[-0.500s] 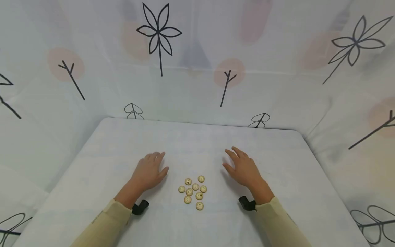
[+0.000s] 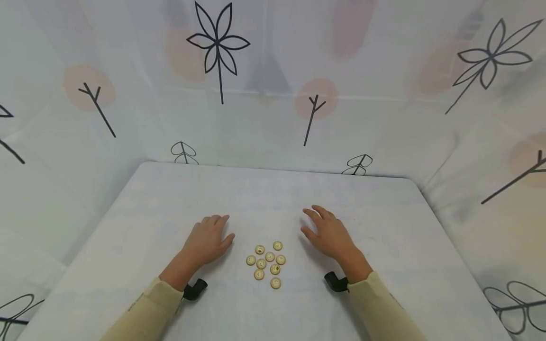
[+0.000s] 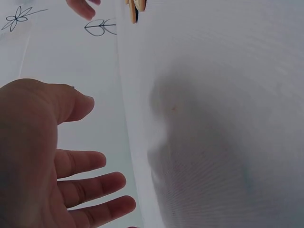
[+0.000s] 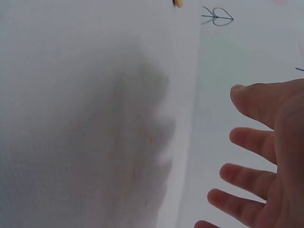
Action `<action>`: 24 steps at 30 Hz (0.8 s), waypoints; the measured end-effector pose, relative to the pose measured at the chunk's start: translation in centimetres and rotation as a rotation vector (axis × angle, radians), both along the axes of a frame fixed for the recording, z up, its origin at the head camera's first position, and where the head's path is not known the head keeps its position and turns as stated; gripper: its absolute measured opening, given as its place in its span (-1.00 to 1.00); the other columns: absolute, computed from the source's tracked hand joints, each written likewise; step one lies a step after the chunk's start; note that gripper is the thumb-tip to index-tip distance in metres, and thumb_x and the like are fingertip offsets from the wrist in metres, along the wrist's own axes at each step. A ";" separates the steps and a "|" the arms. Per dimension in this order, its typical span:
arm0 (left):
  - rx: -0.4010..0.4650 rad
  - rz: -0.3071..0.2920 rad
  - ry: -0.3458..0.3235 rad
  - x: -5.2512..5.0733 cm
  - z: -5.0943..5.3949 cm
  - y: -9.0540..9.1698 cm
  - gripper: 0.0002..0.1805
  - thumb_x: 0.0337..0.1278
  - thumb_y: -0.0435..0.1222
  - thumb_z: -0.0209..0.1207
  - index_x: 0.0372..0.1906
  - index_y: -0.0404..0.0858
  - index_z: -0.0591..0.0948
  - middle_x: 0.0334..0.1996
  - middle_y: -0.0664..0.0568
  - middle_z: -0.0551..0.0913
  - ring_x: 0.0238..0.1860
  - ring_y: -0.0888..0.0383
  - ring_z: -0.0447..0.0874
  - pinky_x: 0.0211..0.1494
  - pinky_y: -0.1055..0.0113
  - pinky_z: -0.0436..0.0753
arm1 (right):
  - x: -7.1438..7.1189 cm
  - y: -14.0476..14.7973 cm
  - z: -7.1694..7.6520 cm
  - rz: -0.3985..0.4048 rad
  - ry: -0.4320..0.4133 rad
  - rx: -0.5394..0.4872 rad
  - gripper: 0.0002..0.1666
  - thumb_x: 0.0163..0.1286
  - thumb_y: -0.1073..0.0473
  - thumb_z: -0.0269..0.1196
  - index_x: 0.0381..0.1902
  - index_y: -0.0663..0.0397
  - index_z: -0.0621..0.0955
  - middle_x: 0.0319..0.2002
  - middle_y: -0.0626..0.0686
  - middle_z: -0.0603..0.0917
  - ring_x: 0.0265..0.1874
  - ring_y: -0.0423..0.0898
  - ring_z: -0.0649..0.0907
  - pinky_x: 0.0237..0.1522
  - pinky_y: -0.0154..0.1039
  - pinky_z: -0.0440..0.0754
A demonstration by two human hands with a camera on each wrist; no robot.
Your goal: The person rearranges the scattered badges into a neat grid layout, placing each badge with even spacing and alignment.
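Several small round pale-yellow buttons lie in a loose cluster on the white table, two of them with a dark mark on top. My left hand hovers to the left of the cluster, thumb apart from relaxed fingers, holding nothing. On the other side, my right hand hangs above the table with fingers spread and gently bent, also holding nothing. Neither hand touches a button. In the left wrist view, the left hand casts a shadow on the tabletop, and a few button edges show at the top.
The white tabletop stretches around the hands, its back edge against a pale fabric backdrop printed with line-drawn flowers and twigs. A black wrist device sits below the left wrist, another black device below the right.
My right hand has shifted a little left, toward the buttons. The left hand has come slightly nearer to me. The buttons keep their arrangement.
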State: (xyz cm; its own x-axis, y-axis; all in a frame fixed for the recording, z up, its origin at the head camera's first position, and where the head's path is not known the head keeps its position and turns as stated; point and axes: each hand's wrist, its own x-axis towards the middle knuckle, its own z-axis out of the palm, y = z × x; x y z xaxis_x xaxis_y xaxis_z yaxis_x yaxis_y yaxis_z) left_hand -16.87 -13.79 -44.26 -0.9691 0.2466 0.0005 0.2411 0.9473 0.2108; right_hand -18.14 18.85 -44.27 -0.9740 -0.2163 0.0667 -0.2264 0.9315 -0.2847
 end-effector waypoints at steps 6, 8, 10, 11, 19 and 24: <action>0.010 0.011 -0.020 0.2 -0.1 0.1 -0.38 0.28 0.04 0.08 0.31 -0.25 0.42 0.21 -0.15 0.51 0.23 -0.11 0.45 0.25 -0.06 0.44 | 0.1 -0.6 -0.3 0.001 -0.045 -0.016 -0.33 0.39 -0.18 0.15 0.39 -0.12 0.37 0.41 0.14 0.32 0.37 0.17 0.35 0.27 0.18 0.38; 0.013 0.014 -0.024 0.3 -0.2 0.2 -0.39 0.28 0.03 0.08 0.29 -0.25 0.44 0.19 -0.15 0.52 0.21 -0.10 0.46 0.25 -0.05 0.44 | 0.2 -0.7 -0.3 0.005 -0.049 -0.018 -0.33 0.39 -0.19 0.15 0.38 -0.12 0.37 0.40 0.14 0.33 0.37 0.18 0.36 0.27 0.18 0.38; 0.014 0.014 -0.026 0.5 -0.1 0.2 -0.41 0.27 0.02 0.10 0.27 -0.25 0.46 0.17 -0.14 0.53 0.20 -0.09 0.47 0.25 -0.04 0.44 | 0.2 -0.9 -0.4 0.012 -0.049 -0.016 -0.33 0.39 -0.18 0.15 0.38 -0.12 0.37 0.39 0.15 0.34 0.35 0.19 0.38 0.26 0.18 0.39; 0.018 0.017 -0.031 0.5 -0.1 0.3 -0.41 0.26 0.02 0.11 0.26 -0.24 0.47 0.17 -0.14 0.54 0.20 -0.09 0.47 0.25 -0.04 0.44 | 0.3 -1.0 -0.4 0.013 -0.051 -0.017 -0.34 0.39 -0.18 0.15 0.38 -0.12 0.38 0.38 0.15 0.35 0.35 0.18 0.38 0.26 0.17 0.39; 0.063 0.008 -0.061 1.0 0.0 0.6 -0.48 0.23 -0.01 0.15 0.18 -0.24 0.53 0.13 -0.12 0.57 0.20 -0.09 0.49 0.26 -0.02 0.45 | 0.5 -1.5 -0.9 0.037 -0.045 -0.026 -0.36 0.38 -0.16 0.18 0.35 -0.12 0.41 0.35 0.12 0.39 0.32 0.15 0.42 0.23 0.14 0.43; 0.074 -0.006 -0.075 1.1 -0.2 0.7 -0.50 0.22 -0.02 0.16 0.14 -0.24 0.55 0.11 -0.10 0.59 0.20 -0.08 0.49 0.27 -0.02 0.45 | 0.6 -2.1 -0.9 0.052 -0.046 -0.024 -0.37 0.37 -0.15 0.19 0.33 -0.13 0.42 0.34 0.11 0.40 0.31 0.12 0.44 0.23 0.11 0.44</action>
